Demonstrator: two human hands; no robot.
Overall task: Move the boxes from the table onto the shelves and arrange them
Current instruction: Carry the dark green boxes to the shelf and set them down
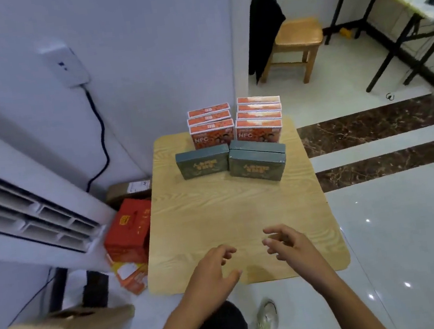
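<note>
Green boxes (257,163), far end of table (225,218): rigid, probably light; grasp by short sides; left hand (211,275) and right hand (290,245) open, empty.

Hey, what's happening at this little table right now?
A person stands at a small wooden table with both hands empty: the left hand and right hand hover open over its near edge. At the far end, orange boxes stand in two rows, with green boxes in front of them. Nothing has been picked up, and no shelves are in view.
</note>
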